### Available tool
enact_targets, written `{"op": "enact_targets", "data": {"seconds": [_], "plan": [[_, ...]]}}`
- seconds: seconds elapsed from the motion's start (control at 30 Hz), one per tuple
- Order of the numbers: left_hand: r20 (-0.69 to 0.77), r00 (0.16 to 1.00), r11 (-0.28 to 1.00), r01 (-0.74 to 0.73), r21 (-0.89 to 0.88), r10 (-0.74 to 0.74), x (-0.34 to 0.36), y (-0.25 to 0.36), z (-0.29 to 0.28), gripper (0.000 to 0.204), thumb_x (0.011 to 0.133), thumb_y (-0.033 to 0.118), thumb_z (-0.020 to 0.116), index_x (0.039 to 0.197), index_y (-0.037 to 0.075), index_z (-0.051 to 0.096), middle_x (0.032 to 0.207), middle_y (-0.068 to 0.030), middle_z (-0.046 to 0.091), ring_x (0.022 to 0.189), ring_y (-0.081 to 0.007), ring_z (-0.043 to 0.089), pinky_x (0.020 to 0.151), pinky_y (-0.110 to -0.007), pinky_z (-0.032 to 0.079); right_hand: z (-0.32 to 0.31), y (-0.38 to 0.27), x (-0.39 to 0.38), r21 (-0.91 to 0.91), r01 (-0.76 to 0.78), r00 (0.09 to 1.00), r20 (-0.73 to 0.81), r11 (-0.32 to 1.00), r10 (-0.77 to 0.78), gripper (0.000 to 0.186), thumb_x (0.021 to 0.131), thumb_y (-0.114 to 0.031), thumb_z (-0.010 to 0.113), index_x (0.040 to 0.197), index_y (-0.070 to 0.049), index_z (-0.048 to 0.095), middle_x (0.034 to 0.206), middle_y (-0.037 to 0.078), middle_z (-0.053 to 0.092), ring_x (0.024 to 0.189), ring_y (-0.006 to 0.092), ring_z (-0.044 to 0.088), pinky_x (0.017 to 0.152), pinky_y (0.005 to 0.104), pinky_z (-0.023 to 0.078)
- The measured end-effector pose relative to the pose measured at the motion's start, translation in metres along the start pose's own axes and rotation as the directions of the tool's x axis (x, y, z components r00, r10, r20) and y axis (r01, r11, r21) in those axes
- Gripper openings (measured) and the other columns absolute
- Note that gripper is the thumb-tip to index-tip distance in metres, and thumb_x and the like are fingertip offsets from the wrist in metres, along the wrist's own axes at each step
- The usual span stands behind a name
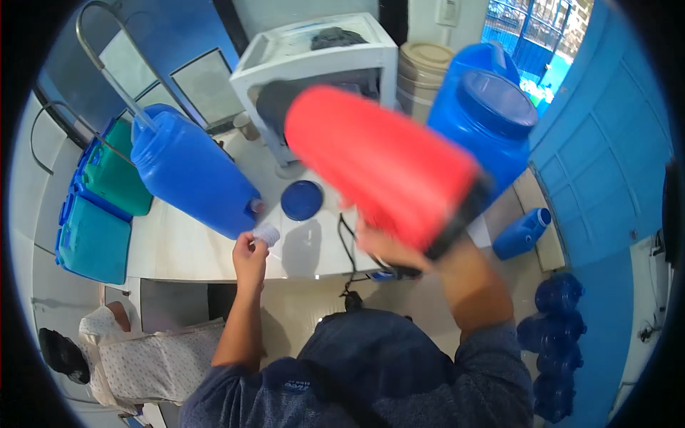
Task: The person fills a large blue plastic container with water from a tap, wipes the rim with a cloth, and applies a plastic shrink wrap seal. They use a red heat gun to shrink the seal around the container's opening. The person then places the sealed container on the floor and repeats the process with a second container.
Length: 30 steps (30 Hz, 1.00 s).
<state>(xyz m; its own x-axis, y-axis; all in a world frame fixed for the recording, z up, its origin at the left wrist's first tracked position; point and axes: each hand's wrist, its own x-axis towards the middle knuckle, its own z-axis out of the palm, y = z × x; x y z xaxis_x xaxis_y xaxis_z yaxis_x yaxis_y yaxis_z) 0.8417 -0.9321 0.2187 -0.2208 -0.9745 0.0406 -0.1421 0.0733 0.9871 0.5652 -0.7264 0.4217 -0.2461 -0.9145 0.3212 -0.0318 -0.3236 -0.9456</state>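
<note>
Pinching a small white ribbed plastic cap (266, 235) in my left hand (250, 258), I am holding it just below the mouth of the big blue plastic jug (189, 171) lying tilted on the white countertop (178, 250). My right hand (389, 248) is gripping a large red cone-shaped plastic container (382, 160) by its black rim, raised beside the cap; it is looking top-heavy and could be slipping or knocking the jug. Blue walls are surrounding me.

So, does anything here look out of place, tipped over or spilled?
Yes. A blue jerrycan lies on its side on the white counter, its mouth at the left hand, which holds a small white cap. The right hand holds a big red container tilted. No spill shows.
</note>
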Motion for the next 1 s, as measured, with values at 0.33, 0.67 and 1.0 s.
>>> {"op": "enact_targets", "data": {"seconds": [0.33, 0.67, 1.0], "plan": [[0.460, 0.868, 0.976, 0.216, -0.012, -0.186, -0.105, -0.016, 0.213, 0.016, 0.097, 0.015, 0.064, 0.108, 0.006, 0.059, 0.106, -0.0038, 0.065, 0.097, -0.0162, 0.064, 0.080, -0.033, 0.056, -0.106, -0.033, -0.288, -0.110, 0.156, 0.843, -0.504, 0.982, -0.191, 0.052, 0.083, -0.028, 0.086, 0.116, 0.001, 0.059, 0.097, 0.010, 0.064, 0.075, 0.0179, 0.064, 0.063, 0.0291, 0.051], [0.301, 0.874, 0.775, 0.479, -0.413, -0.380, -0.166, -0.011, 0.363, 0.022, 0.093, 0.020, 0.068, 0.102, 0.008, 0.051, 0.087, -0.0026, 0.058, 0.070, -0.0105, 0.055, 0.062, -0.025, 0.049, -0.162, -0.021, -0.408, -0.128, -0.245, 0.712, -0.697, 0.961, 0.089, 0.071, 0.083, -0.021, 0.081, 0.142, 0.004, 0.050, 0.135, 0.020, 0.060, 0.088, 0.0169, 0.061, 0.073, 0.0319, 0.052], [0.161, 0.901, 0.899, -0.423, 0.116, 0.403, -0.175, -0.040, 0.393, 0.029, 0.090, 0.003, 0.058, 0.117, -0.002, 0.046, 0.114, -0.0234, 0.063, 0.104, -0.0331, 0.064, 0.092, -0.042, 0.049, -0.188, 0.033, -0.413, -0.041, -0.314, 0.729, -0.650, 0.948, 0.213, 0.049, 0.084, -0.013, 0.077, 0.128, 0.003, 0.062, 0.109, 0.011, 0.067, 0.080, 0.0167, 0.064, 0.071, 0.0320, 0.053]]}}
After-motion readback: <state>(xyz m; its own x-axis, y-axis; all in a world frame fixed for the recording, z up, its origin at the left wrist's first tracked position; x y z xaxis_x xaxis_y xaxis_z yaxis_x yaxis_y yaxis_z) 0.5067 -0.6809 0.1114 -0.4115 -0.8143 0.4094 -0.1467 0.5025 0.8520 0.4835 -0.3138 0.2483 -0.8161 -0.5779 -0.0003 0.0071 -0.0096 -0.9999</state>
